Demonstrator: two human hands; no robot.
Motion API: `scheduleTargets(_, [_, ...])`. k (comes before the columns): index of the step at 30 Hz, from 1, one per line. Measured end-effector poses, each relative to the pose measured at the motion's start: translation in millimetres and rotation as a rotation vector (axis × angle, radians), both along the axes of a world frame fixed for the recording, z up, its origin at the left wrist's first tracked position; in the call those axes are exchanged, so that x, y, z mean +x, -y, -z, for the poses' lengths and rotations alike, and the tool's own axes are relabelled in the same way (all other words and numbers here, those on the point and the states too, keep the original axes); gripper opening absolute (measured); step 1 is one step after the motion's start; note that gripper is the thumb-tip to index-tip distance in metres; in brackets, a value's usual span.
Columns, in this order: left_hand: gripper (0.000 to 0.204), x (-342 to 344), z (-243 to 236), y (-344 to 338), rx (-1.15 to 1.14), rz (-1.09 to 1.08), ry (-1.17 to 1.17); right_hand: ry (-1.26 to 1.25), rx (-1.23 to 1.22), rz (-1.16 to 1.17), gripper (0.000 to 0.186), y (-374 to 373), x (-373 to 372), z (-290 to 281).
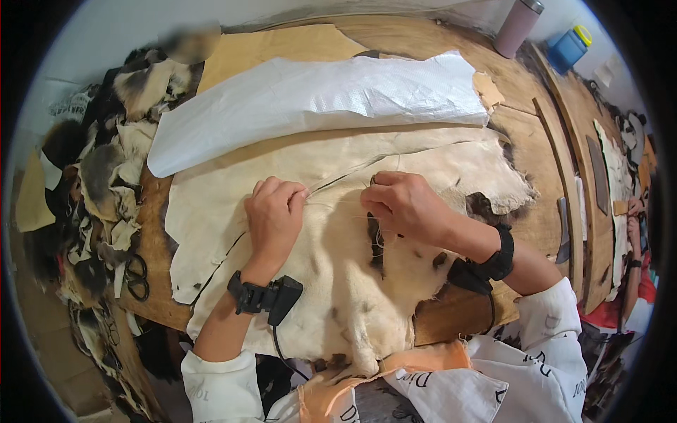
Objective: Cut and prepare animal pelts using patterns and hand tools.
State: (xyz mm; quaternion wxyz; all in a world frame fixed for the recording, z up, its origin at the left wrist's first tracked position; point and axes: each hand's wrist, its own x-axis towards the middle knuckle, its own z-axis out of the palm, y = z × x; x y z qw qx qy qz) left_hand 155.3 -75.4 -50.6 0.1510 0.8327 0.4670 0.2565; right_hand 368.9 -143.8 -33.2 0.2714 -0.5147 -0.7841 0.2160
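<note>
A large cream hide (pixel 331 268) with dark fur at its edges covers the table before me. A slit-like seam (pixel 367 163) crosses it, with a dark gap between its two edges. My left hand (pixel 276 211) is closed, thumb and fingers pinching the hide's edge at the seam. To its right, my right hand (pixel 405 204) is closed on pale thread (pixel 379 236), whose loose strands hang below the fingers. Any needle in those fingers is hidden or too small to make out. Thin strands stretch between the hands. A dark hole in the hide lies below my right hand.
A white plastic sheet (pixel 317 99) lies across the hide's far side. Scissors (pixel 135 276) rest at left beside piled fur scraps (pixel 106 176). At right are a knife (pixel 563 233), wooden strips (pixel 560 158), a pink flask (pixel 518 29), a blue jar (pixel 568 49) and another person's hand (pixel 635 206).
</note>
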Motion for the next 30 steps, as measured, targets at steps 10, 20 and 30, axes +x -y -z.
scheduleTargets(10, [0.006,-8.7,-2.5,-8.0,-0.205,0.003,0.03,-0.458,-0.251,-0.602,0.01,14.4,1.0,-80.9])
scheduleTargets(20, [0.015,-14.5,-26.0,18.9,-0.302,0.248,0.168,-0.248,-0.16,-0.102,0.007,-19.9,-38.2,-5.0])
scheduleTargets(30, [0.011,-17.4,8.7,-7.8,-0.263,-0.048,0.078,-0.463,-0.162,-0.45,0.016,7.3,-10.8,-59.6])
